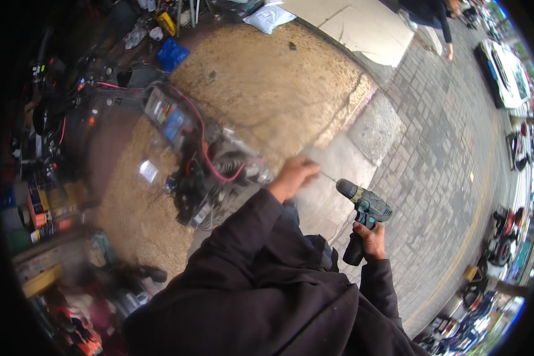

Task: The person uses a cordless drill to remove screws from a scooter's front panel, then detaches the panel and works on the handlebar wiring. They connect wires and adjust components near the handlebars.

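The right hand (371,240) grips the cordless drill (365,210), its long axis pointing up-left toward the left hand (293,176), which pinches the bit tip.

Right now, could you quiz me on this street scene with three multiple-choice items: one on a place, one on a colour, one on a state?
1. Where is the cordless drill?
A. in the right hand
B. lying on the pavement
C. on the white car's roof

2. What colour is the cable looping over the opened machine?
A. yellow
B. red
C. white

3. How is the left hand?
A. flat on the ground
B. tucked in a pocket
C. closed at the drill bit's tip

Answers: 1 A, the right hand has its grip around the drill's handle. 2 B, the cable shows red against the dark parts. 3 C, the fingers are curled where the thin bit ends.
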A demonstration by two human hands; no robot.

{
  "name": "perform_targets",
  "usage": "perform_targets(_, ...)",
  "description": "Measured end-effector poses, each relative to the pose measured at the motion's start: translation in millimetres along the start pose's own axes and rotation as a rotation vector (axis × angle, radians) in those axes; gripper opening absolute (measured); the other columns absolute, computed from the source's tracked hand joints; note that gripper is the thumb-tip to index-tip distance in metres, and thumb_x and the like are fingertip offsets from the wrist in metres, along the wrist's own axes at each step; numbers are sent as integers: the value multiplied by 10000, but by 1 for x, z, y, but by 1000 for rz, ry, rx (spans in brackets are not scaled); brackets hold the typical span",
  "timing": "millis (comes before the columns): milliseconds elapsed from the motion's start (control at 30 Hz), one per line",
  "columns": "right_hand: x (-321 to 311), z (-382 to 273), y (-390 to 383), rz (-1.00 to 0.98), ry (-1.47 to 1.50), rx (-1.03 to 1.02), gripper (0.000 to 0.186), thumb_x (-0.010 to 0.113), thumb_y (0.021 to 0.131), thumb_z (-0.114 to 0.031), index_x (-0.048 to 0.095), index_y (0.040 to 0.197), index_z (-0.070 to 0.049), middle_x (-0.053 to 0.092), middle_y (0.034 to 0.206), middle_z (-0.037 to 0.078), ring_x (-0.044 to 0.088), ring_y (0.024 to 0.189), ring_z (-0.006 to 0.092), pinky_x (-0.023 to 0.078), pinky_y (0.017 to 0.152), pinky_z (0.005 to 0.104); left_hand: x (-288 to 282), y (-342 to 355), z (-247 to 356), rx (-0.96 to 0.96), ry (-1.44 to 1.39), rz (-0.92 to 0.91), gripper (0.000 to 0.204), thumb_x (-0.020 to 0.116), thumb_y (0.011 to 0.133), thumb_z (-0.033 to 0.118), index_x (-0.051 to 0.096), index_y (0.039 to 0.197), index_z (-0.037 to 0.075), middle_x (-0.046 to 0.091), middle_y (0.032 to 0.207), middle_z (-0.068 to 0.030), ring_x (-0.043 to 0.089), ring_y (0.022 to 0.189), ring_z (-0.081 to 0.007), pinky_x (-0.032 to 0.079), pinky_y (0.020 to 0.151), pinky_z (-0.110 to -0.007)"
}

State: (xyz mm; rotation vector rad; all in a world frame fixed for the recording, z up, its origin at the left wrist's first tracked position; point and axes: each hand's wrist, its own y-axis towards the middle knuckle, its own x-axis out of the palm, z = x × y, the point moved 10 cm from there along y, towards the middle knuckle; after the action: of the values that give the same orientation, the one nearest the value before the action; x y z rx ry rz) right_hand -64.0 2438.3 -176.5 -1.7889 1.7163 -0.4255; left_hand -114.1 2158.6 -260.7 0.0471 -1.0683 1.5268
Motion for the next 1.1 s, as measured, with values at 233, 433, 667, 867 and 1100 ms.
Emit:
perform_targets(233,87,-113,136,-318,-253,-45,250,793,808,-101,615,938,16,647,795,45,610,645,127,510,603,290,-63,27,107,201,-42,299,115,708,920,120,615,897,55,628,739,-50,543,575,-96,401,470,-236)
perform_targets(433,199,-194,251,-672,-300,-75,403,796,779,-115,620,1108,39,670,1000,65,621,921,163,510,840,326,-120,67,160,367,-596,482,87,679,949,134,617,953,74,578,774,-25,543,653,-121,436,538,-290)
perform_targets(667,314,-282,354,-869,-496,-77,479,812,741,-112,632,1164,24,689,1082,100,635,1000,204,513,895,352,-150,109,232,622,-987,621,131,578,1019,218,572,1097,113,566,895,-30,523,750,-164,464,632,-347)
perform_targets(867,423,-345,391,-944,-611,-214,419,825,743,-101,662,1112,13,717,1033,94,657,938,171,527,854,339,-213,126,278,708,-1152,821,150,544,1041,222,556,1148,118,519,939,-10,466,781,-176,425,664,-373)
perform_targets(1100,564,-379,438,-1056,-454,-44,470,841,740,-59,655,1171,-38,678,1159,74,620,1036,161,514,892,339,-318,178,363,585,-1304,859,151,508,1055,238,529,1144,118,467,870,-11,405,728,-164,397,641,-374)
